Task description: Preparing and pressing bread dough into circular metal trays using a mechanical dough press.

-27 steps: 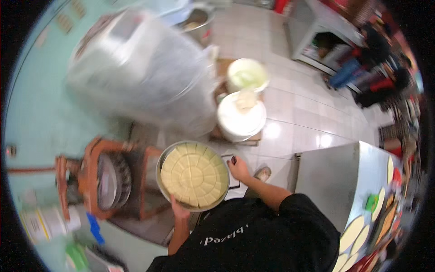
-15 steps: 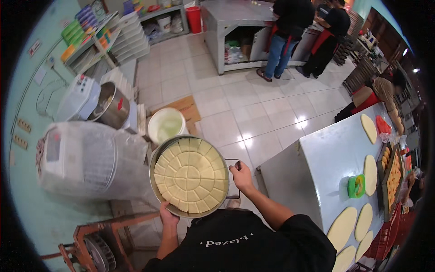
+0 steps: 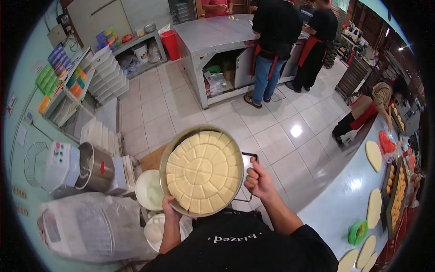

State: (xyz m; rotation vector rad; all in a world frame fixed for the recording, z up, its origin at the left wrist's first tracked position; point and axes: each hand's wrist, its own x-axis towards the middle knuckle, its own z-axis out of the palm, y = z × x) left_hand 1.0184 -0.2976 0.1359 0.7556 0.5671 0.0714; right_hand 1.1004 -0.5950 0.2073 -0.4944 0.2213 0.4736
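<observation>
I carry a round metal pan [image 3: 165, 154] in front of me, holding a disc of pale dough [image 3: 204, 172] cut into several wedges and ring pieces. My left hand [image 3: 171, 208] grips the pan's lower-left edge, its fingers partly hidden. At the pan's right, my right hand [image 3: 260, 185] is closed on the black metal handle. Below and left of the pan are a white bucket [image 3: 147, 195] and a plastic-covered machine [image 3: 86, 226]. A steel worktable [image 3: 326, 213] at my right bears flat dough ovals [image 3: 373, 206] and a green container [image 3: 358, 232].
Two co-workers [image 3: 274, 41] [image 3: 317, 54] in black stand at a steel counter [image 3: 204, 34]; another person in red [image 3: 216, 8] is behind it. A co-worker [image 3: 362, 113] bends at the right table. A mixer [image 3: 95, 170], stacked white crates [image 3: 106, 77] and a red bin [image 3: 170, 45] surround the tiled floor [image 3: 290, 136].
The view has swung forward onto the counter and co-workers, with the machines sliding lower in it. The pan has shifted up and right in the picture, still in both my hands.
</observation>
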